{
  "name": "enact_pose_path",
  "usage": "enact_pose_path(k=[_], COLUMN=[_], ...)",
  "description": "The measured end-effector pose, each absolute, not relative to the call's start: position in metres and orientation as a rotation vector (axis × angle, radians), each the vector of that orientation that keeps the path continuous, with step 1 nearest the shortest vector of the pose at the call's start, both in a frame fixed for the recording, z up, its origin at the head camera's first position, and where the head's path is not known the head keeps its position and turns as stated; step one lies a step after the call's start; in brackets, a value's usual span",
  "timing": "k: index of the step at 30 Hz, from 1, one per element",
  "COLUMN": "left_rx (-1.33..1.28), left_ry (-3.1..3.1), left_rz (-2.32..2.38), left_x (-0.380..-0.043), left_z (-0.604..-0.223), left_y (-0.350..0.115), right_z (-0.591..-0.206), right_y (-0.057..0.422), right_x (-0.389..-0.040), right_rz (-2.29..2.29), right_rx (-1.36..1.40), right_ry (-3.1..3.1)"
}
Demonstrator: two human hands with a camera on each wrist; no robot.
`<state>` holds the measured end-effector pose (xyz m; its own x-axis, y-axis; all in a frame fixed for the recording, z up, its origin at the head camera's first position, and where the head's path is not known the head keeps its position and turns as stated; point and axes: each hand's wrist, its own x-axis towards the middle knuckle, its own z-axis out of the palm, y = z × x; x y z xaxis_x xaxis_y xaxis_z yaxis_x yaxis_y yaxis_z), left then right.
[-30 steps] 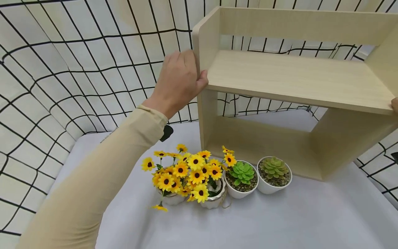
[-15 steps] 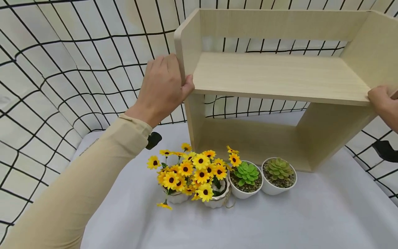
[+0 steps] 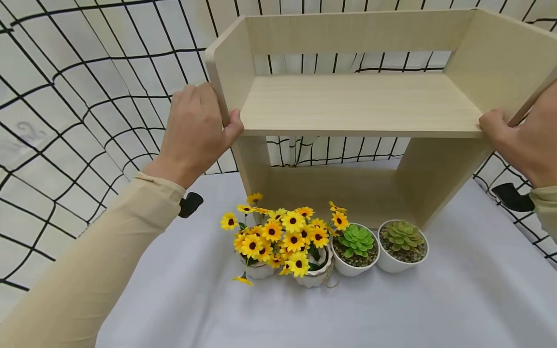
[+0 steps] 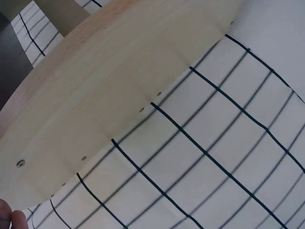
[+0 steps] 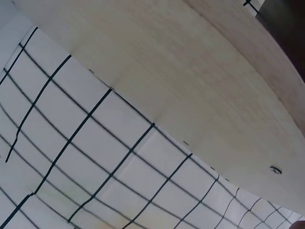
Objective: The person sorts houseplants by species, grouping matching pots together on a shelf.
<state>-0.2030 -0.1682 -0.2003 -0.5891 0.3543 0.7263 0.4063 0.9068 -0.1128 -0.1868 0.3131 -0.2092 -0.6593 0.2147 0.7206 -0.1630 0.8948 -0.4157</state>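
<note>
"Fingers [image 3: 202,94] of the left hand [image 3: 190,133] are curled round the left side of the pale wooden shelf unit [image 3: 361,104], the thumb pressed to its front. What comes next along?"

"Two pots of yellow flowers [image 3: 293,240], then a bright succulent [image 3: 356,240] and a duller succulent [image 3: 403,236], in a row on the white-covered bench [image 3: 348,314]. The shelf unit stands upright just behind them; whether it touches any pot can't be told."

"And at the far right?"

"The right hand [image 3: 528,137] grips the other side, its thumb on the front of the middle board. The rest of its fingers are hidden or out of frame."

"Where might trouble start?"

"Probably at the base. Should one side be pulled harder than the other, the unit could swing into the row, and the tall, top-heavy flowers look the likeliest to tip. A tug forward might also ruck the cover and unsettle every pot."

"Do the wrist views add anything?"

"The outer sides, which the head view hides: a round fitting [image 4: 20,163] on the left panel, with fingertips [image 4: 18,220] low at its edge, and a matching fitting [image 5: 275,170] on the right. Only the head view has the pots."
</note>
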Motion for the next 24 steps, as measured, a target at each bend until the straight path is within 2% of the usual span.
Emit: enact_pose_path(k=[3, 8, 13, 24], left_rx=[-0.525, -0.495, -0.47, -0.427], left_ry=[-2.249, -2.237, -2.236, -2.26], left_rz=[-0.077, -0.07, -0.049, -0.037], left_x=[-0.2, -0.193, -0.187, -0.186], left_z=[-0.201, -0.201, -0.2, -0.203], left_y=[-0.178, -0.193, -0.208, -0.22], right_z=[-0.216, -0.213, -0.213, -0.215], right_y=[0.319, 0.298, 0.283, 0.268], right_x=[-0.202, -0.202, -0.212, -0.221], right_rz=[0.568, 0.376, 0.406, 0.419], right_rx=[0.038, 0.141, 0.281, 0.313], right_ry=[-2.232, -2.256, -2.194, -2.192])
